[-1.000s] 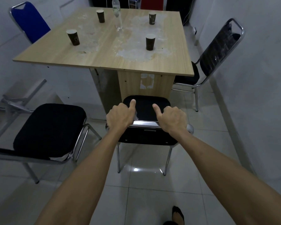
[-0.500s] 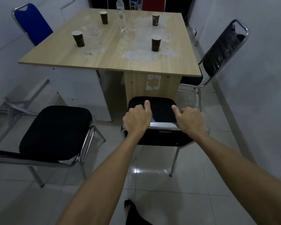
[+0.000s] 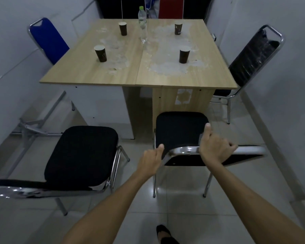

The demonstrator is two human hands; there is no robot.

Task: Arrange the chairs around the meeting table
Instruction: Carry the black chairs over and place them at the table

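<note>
Black chair (image 3: 180, 131) is facing the surface (image 3: 165, 74); right hand (image 3: 214, 148) is gripping its chrome backrest, left hand (image 3: 151, 162) curling loosely beside it.

Two bare forearms, no sleeves, watch or rings in view; a dark shoe (image 3: 163, 231) shows at the near edge.

Dim, bluish room; overhead glare on floor tiles (image 3: 165, 190); wide-angle edge warp; slight motion blur.

walls (image 3: 271, 13): pale grey, both sides | floor (image 3: 183, 205): glossy light tiles, lower frame | light: dim
</note>
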